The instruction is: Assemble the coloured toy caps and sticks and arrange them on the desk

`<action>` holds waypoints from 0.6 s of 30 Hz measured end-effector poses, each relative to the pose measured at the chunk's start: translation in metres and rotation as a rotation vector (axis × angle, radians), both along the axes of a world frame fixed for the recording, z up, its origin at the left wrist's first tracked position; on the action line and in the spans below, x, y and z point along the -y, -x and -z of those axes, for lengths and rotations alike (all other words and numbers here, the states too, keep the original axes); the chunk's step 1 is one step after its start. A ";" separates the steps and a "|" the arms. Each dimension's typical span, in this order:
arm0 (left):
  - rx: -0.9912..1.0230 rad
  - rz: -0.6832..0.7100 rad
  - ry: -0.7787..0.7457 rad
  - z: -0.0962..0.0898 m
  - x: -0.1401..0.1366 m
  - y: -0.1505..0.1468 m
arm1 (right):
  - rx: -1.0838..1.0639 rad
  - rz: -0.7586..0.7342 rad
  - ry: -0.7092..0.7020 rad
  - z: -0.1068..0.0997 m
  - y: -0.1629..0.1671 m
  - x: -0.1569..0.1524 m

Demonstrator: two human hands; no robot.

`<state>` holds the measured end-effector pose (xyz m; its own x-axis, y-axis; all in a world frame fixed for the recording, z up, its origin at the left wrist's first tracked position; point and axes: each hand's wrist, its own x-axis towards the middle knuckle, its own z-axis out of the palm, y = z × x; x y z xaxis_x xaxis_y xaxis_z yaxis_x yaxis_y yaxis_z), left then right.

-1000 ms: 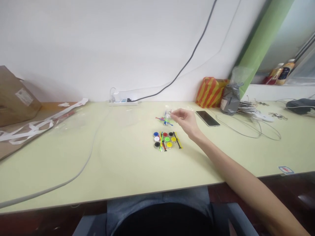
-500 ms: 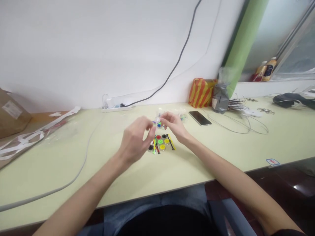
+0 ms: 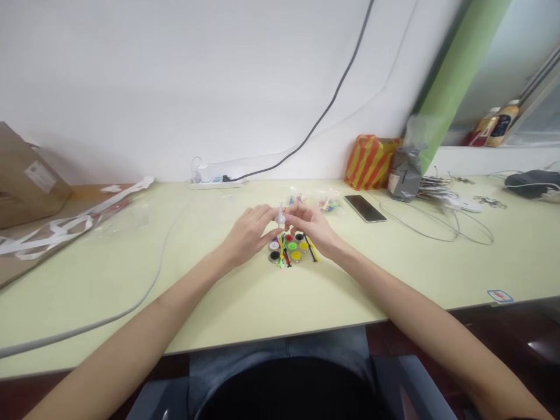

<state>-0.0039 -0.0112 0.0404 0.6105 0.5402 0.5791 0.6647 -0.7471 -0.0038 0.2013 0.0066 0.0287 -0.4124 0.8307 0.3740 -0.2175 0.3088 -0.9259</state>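
Just above the table, a small whitish, see-through plastic piece [image 3: 280, 219] with a round disc and a thin stem is between my two hands. My right hand [image 3: 315, 228] pinches it from the right with thumb and fingers. From the other side my left hand [image 3: 249, 234] has its fingertips closed on it. Below lie several small round pieces with coloured tops, among them a green one [image 3: 293, 247], a yellow one [image 3: 296, 256] and a black one [image 3: 275, 256]. Thin coloured sticks [image 3: 312, 249] rest beside and across them.
Behind my hands are clear bags of small coloured parts [image 3: 329, 205]. A phone [image 3: 366, 209] lies to the right, near a striped bag [image 3: 367, 162] and a grey pouch [image 3: 405, 174]. A power strip [image 3: 215, 183] sits by the wall. A grey cable [image 3: 144, 298] crosses the left side.
My left hand has come in closer to my right, and its fingers now meet the whitish piece. The piece shows more plainly, upright between the fingertips. The camera view has shifted slightly left.
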 end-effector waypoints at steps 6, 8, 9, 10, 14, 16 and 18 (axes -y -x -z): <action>0.159 0.078 -0.042 0.005 -0.004 0.000 | 0.022 -0.024 0.003 -0.002 -0.001 0.002; 0.201 0.087 -0.044 0.007 -0.004 -0.002 | 0.014 -0.048 0.013 -0.002 -0.002 0.003; 0.217 0.083 -0.043 0.008 -0.004 -0.002 | 0.013 -0.063 0.026 -0.001 -0.002 0.003; 0.232 0.074 -0.044 0.008 -0.004 -0.003 | 0.015 -0.082 0.039 -0.001 -0.001 0.004; 0.287 0.028 -0.072 0.008 -0.003 -0.004 | 0.028 -0.111 0.040 0.000 0.002 0.009; 0.310 0.020 -0.096 0.008 -0.003 -0.004 | 0.046 -0.117 -0.003 0.000 0.005 0.013; 0.320 0.022 -0.116 0.008 -0.001 -0.006 | 0.083 -0.104 -0.070 0.000 0.008 0.016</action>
